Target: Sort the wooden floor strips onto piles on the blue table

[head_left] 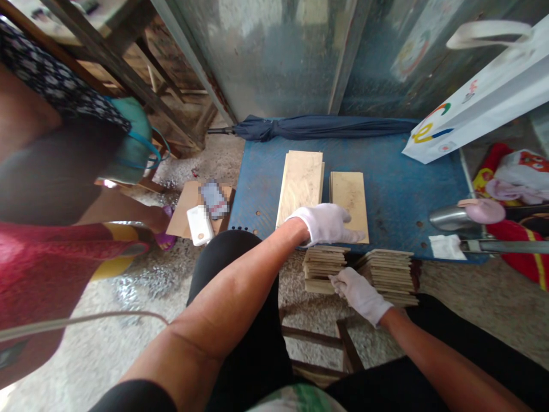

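My left hand (326, 224), in a white glove, lies with fingers stretched flat over the near ends of two light wooden boards: a longer board (301, 180) and a shorter board (350, 194) on the blue table (398, 189). My right hand (359, 294), also gloved, reaches down below the table's front edge and touches a stack of thin wooden pieces (321, 268). A second stack (392, 274) stands just right of it. I cannot see whether the right fingers grip a piece.
A folded dark umbrella (317, 127) lies along the table's back edge. A white paper bag (484, 97) leans at the right. A metal tool (467, 217) and a white tissue (446, 247) rest near the front right. Another person (55, 189) sits at left. A cardboard box (193, 212) lies on the floor.
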Demonstrator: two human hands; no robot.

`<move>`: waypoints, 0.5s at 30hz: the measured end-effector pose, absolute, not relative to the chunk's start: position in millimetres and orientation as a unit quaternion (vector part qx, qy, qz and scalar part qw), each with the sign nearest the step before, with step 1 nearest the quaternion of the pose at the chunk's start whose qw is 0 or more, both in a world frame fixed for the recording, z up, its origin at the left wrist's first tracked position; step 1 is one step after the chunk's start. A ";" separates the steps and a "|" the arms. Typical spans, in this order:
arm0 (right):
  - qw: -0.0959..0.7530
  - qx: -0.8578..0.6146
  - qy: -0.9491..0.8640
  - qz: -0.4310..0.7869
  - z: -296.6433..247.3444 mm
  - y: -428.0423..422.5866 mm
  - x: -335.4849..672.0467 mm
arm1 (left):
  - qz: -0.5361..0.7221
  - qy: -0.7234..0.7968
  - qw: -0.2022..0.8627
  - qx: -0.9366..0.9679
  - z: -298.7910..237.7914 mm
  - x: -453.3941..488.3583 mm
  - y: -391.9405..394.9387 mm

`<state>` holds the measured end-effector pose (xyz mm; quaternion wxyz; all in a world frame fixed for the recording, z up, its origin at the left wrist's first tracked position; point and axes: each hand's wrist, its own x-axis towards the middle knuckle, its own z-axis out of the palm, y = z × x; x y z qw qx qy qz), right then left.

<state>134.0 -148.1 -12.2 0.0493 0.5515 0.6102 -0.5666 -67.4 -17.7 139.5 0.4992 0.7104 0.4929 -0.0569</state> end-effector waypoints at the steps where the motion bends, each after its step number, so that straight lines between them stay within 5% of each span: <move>1: 0.049 0.548 0.611 -0.569 -11.8 -148.3 134.3 | -0.061 0.492 0.496 0.713 139.2 -66.9 -17.8; 15: 0.069 0.541 0.666 -0.509 -44.2 -161.6 158.3 | -0.117 0.495 0.440 0.740 142.3 -64.3 -19.7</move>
